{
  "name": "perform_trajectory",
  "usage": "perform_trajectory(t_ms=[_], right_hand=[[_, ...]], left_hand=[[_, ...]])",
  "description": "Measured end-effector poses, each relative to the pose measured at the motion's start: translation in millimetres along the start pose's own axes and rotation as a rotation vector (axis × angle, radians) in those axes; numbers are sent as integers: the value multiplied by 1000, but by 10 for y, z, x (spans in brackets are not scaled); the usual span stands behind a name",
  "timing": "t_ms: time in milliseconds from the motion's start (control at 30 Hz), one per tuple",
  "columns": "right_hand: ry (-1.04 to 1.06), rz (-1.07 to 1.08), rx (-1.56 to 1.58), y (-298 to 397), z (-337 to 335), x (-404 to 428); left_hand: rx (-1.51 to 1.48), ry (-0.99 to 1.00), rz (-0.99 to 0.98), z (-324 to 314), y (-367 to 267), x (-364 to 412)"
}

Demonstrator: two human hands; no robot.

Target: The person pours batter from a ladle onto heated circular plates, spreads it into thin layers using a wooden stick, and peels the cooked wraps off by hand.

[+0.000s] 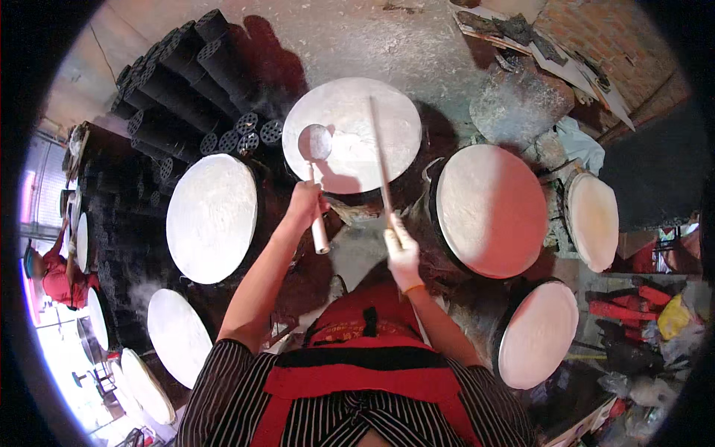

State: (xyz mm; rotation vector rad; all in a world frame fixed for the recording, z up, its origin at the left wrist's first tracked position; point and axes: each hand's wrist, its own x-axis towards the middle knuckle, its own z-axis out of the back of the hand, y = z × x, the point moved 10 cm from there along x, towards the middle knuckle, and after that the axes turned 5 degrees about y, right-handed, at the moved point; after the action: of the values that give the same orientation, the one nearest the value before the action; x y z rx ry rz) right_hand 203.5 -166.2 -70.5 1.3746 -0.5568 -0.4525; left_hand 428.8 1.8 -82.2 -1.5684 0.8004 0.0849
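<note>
My left hand (305,205) grips the handle of a round ladle (316,142). Its bowl is over the near left part of a large round griddle (346,98), whose surface is coated in white, with a rougher patch near the middle. In my right hand (403,254), which wears a pale glove, is a long thin stick (379,148), blurred along its length. The stick reaches across the right half of the same griddle. Whether the ladle or the stick touches the white layer, I cannot tell.
More white-covered rounds stand left (212,218) and right (491,212) of me, others behind those. Honeycomb coal briquettes (184,84) are stacked at the far left. Steam rises near the left rounds. A person in red (61,274) works at the far left. Bags and red items (631,310) lie right.
</note>
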Motion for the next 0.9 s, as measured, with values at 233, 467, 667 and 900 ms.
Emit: perform_trajectory(t_ms=[233, 467, 667, 900], right_hand=[[364, -631, 655, -224, -526, -73], [115, 29, -376, 36, 204, 596], [363, 10, -525, 251, -160, -206], [153, -231, -637, 113, -176, -587]], left_hand=[[-1176, 435, 595, -388, 12, -159], [-1002, 379, 432, -369, -545, -1033], [-881, 358, 330, -178, -591, -1776], [-852, 250, 542, 683, 621, -2185]])
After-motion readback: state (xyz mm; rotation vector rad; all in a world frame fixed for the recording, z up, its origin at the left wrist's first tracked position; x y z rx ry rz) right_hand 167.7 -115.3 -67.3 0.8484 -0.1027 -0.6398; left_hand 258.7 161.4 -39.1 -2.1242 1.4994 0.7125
